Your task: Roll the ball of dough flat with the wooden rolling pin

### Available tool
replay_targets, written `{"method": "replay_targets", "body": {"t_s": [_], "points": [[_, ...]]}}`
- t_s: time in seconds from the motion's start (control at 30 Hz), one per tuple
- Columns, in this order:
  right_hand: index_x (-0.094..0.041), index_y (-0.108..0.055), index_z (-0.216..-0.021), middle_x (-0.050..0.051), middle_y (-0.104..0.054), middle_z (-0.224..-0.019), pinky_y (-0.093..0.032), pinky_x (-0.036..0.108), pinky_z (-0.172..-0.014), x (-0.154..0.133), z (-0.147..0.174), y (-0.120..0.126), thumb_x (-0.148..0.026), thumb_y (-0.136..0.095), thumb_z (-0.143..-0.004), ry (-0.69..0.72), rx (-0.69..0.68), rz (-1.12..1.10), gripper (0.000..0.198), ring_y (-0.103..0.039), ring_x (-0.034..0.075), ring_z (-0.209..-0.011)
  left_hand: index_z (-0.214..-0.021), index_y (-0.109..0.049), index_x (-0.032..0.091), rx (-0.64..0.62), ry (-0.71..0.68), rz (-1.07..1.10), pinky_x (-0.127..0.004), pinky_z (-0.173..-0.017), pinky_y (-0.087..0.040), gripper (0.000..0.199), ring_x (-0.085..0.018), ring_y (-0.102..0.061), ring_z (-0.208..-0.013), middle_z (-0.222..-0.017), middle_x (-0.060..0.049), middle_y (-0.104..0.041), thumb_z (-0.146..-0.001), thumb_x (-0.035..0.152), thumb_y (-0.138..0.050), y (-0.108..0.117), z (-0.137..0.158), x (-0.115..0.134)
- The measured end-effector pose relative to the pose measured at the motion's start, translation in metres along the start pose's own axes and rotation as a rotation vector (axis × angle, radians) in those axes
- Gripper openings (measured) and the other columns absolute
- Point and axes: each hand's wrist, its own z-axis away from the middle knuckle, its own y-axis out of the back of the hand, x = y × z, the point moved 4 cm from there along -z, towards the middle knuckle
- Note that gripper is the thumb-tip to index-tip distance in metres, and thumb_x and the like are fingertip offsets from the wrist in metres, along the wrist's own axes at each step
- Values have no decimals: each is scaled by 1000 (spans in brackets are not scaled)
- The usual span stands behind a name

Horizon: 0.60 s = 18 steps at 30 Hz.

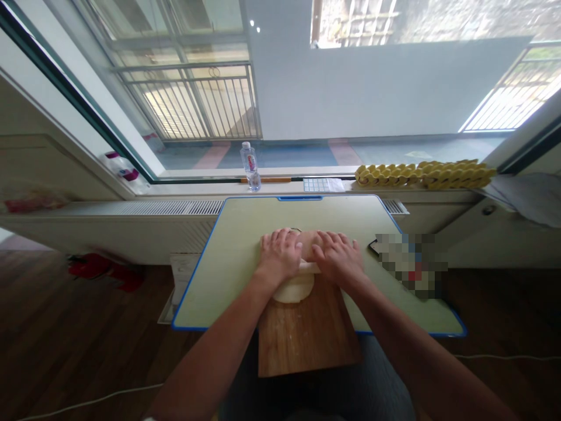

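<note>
A brown wooden cutting board (309, 333) lies on a folding table (232, 251), its near end jutting past the table's edge toward my lap. On the board is a flat, pale round of dough (293, 292). Across the dough's far side runs a pale rolling pin (310, 267), seen only between my hands. My left hand (281, 251) lies over the pin's left part, its fingers stretched forward. Over the right part rests my right hand (337, 254), also with fingers stretched forward and slightly apart. Both palms hide the pin's ends and some dough.
A phone-like item (377, 248), mostly blurred out, lies at the table's right. On the windowsill stand a clear plastic bottle (250, 166), a paper sheet (323, 185) and a yellow braided band (425, 174). Another bottle (125, 171) leans at the left.
</note>
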Motion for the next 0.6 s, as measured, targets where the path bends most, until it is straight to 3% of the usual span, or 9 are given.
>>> {"method": "replay_targets", "body": {"t_s": [0.13, 0.23, 0.37, 0.6], "points": [[-22, -52, -153, 12, -56, -156, -35, 56, -115, -1, -23, 1, -46, -36, -103, -34, -25, -41, 59, -48, 31, -139, -129, -67, 24, -17, 41, -28, -55, -115, -39, 35, -29, -58, -129, -142, -12, -65, -104, 36, -46, -4, -23, -9], [-21, -53, -153, 13, -56, -155, -35, 57, -115, -1, -21, 1, -45, -37, -103, -26, -23, -46, 58, -48, 32, -139, -128, -67, 24, -30, 36, -28, -54, -114, -41, 34, -29, -58, -128, -140, -12, -66, -105, 37, -46, -4, -22, -8], [-26, -53, -154, 10, -56, -156, -33, 56, -117, -1, 3, 1, -46, -36, -105, 7, 11, -11, 55, -47, 31, -140, -133, -65, 25, -8, 16, -20, -55, -115, -42, 37, -30, -57, -131, -145, -11, -64, -104, 39, -47, 2, -1, -1], [-29, -54, -154, 5, -52, -161, -28, 59, -121, 0, 63, -1, -45, -32, -108, 50, 65, 69, 53, -39, 35, -150, -144, -63, 26, -15, 35, -9, -63, -126, -31, 46, -34, -47, -148, -157, -11, -58, -105, 40, -44, 9, 60, 21]]}}
